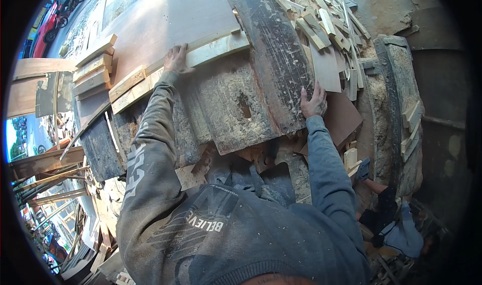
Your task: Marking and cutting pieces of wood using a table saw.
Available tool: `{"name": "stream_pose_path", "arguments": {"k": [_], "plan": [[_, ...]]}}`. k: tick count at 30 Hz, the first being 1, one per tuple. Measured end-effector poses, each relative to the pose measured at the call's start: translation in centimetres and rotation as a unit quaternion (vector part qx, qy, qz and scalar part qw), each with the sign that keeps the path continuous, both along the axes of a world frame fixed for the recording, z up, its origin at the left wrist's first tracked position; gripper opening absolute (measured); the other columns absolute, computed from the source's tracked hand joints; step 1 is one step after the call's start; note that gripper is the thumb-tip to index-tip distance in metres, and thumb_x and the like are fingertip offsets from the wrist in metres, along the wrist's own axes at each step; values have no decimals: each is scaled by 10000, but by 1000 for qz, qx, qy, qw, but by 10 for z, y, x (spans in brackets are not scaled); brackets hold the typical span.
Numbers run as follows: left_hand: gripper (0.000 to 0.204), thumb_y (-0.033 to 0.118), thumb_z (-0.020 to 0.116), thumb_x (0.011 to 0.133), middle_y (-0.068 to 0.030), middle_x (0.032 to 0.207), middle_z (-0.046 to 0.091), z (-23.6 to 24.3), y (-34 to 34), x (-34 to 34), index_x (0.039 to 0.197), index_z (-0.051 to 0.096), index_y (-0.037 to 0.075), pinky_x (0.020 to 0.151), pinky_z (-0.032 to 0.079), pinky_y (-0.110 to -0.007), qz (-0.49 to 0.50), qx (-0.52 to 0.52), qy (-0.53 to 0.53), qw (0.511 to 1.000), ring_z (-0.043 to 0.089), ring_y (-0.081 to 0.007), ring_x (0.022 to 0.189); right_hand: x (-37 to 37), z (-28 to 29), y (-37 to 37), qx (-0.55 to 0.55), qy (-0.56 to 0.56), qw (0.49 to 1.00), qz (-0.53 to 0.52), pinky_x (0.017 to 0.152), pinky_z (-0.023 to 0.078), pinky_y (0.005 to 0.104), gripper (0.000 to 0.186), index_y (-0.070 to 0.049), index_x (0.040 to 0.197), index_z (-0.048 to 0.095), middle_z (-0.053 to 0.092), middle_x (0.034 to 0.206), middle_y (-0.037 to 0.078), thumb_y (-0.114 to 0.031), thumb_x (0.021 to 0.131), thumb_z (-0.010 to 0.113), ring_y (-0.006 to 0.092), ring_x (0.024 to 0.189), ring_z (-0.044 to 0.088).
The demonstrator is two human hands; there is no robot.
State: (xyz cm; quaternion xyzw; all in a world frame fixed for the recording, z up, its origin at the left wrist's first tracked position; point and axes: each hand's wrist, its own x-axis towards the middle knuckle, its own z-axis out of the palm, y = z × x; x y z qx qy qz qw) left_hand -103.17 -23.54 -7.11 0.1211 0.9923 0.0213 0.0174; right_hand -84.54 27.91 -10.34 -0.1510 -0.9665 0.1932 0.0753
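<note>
A long pale wooden strip (219, 49) lies across the worn bench, along the near edge of a large brown plywood sheet (145, 36). My left hand (176, 60) lies across this strip near its middle, fingers bent over the far side and thumb on the near side. To the right, my right hand (314, 101) rests at the edge of a dark, scuffed plank (273, 49). Its fingers are spread and hold nothing. A shorter wood piece (127, 83) lies against the strip's left end. What is under my left palm is hidden.
Short wood blocks (93, 69) are stacked at the left. A heap of offcuts (326, 26) lies at the far right. A sawdust-covered slot (245, 106) opens in the bench before me. Another person (401, 235) is low at the right. A red vehicle (46, 29) stands far left.
</note>
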Motion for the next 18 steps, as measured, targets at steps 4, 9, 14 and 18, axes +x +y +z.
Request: {"name": "stream_pose_path", "arguments": {"k": [4,9,14,18], "plan": [[1135,460,876,526,-193,1333,496,1,30,116,1478,382,90,1073,373,-515,-4,32,-19,999,474,-411,1242,3,-1,4,14,73,995,70,1078,369,556,722,-82,1487,440,474,1409,186,-553,949,542,382,1300,458],[1174,452,877,502,-190,1361,462,14,71,257,1483,355,70,1118,327,-540,7,80,-53,995,437,-417,1272,29,29,-25,36,189,926,325,1084,375,543,703,-49,1438,485,481,1398,185,-522,930,597,376,1290,459],[1231,473,884,548,-206,1518,286,31,117,358,1546,268,100,1196,149,-625,137,90,-48,985,212,-427,1449,76,38,-84,-122,78,905,399,1020,444,482,430,-31,1248,596,550,1282,188,-300,926,691,377,1200,515],[1245,585,865,672,-182,1610,114,14,182,430,1591,152,142,1214,126,-580,509,408,191,733,110,-422,1489,121,32,-81,-166,83,901,391,971,461,485,247,-31,1117,616,579,1185,177,-191,939,676,376,1118,554]]}}
